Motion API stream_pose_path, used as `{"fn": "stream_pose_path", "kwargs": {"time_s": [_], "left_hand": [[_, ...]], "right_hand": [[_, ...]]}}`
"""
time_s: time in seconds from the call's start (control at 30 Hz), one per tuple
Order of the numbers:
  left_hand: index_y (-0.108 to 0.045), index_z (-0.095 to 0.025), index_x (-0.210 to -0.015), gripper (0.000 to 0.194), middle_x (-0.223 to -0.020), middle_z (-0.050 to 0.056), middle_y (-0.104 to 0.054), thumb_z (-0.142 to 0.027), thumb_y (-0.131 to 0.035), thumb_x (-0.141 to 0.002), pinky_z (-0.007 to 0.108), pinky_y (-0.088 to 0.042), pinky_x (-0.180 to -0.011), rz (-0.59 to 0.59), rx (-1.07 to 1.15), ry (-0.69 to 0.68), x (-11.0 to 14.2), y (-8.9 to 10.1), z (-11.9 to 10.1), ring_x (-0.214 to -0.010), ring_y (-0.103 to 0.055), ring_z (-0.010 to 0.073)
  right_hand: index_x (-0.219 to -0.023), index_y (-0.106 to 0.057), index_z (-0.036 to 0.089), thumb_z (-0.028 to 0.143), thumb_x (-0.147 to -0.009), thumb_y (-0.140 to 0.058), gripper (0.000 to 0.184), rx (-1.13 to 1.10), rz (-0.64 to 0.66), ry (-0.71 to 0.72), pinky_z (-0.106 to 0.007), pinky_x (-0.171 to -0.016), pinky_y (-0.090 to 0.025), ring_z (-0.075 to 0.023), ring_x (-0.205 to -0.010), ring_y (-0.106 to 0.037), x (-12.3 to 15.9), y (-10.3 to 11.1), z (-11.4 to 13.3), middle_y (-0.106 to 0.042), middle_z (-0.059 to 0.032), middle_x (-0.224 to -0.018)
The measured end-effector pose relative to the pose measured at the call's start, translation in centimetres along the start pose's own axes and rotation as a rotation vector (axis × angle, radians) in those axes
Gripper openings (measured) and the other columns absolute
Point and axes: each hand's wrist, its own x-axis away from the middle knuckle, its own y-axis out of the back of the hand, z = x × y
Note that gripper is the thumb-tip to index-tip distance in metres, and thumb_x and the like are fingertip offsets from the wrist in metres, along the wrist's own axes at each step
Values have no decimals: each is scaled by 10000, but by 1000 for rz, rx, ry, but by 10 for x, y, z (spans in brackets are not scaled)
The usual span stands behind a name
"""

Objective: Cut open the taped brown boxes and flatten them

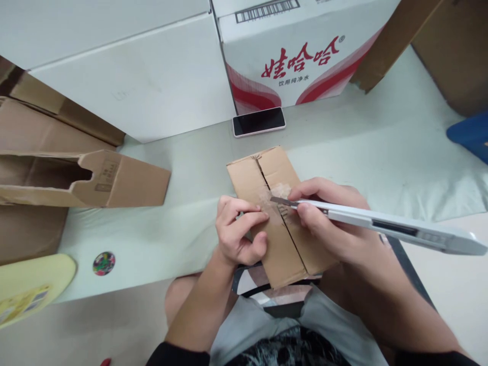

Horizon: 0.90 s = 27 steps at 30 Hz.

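Observation:
A small brown cardboard box [292, 244] lies at the near edge of the covered table, its flaps meeting along a dark seam. Frayed clear tape [281, 191] sticks across the middle of that seam. In my right hand [335, 218] is a white utility knife [385, 222], blade extended and pointing left, its tip at the tape. Curled fingers of my left hand [242, 231] press on the box's left side, close to the blade tip. Whether they pinch a bit of tape I cannot make out.
A phone [259, 122] lies behind the box, against a white carton with red lettering [301, 61]. To the left are an open cardboard box [141, 180], a round colourful sticker [103, 264] and a yellow object [34, 284]. Something blue [470, 136] sits at the right.

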Motion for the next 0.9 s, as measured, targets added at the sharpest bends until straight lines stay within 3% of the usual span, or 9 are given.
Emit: {"fn": "stream_pose_path", "kwargs": {"time_s": [0.13, 0.37, 0.9], "left_hand": [[-713, -236, -930, 307, -873, 48, -686, -429, -501, -1039, 413, -456, -715, -11, 14, -2, 0, -1, 0, -768, -589, 202], [-708, -241, -942, 277, -870, 48, -681, -400, -500, -1033, 410, -453, -714, 4, 4, 4, 0, 0, 0, -767, -601, 205], [-682, -245, -937, 191, -904, 39, -672, -281, -504, -993, 418, -453, -761, 46, 11, 56, -1, 0, -4, -802, -601, 204]], "right_hand": [[-943, -685, 252, 232, -968, -608, 84, 123, -11, 16, -283, -658, -529, -156, -728, -724, -1, -3, 2, -796, -5, -847], [-936, -693, 243, 204, -946, -599, 102, 280, -51, 108, -265, -632, -521, -139, -662, -714, -4, -9, -7, -799, -4, -813], [-953, -678, 245, 212, -960, -601, 84, 267, -25, 92, -267, -594, -497, -124, -621, -685, -1, -6, -5, -791, 8, -803]]}}
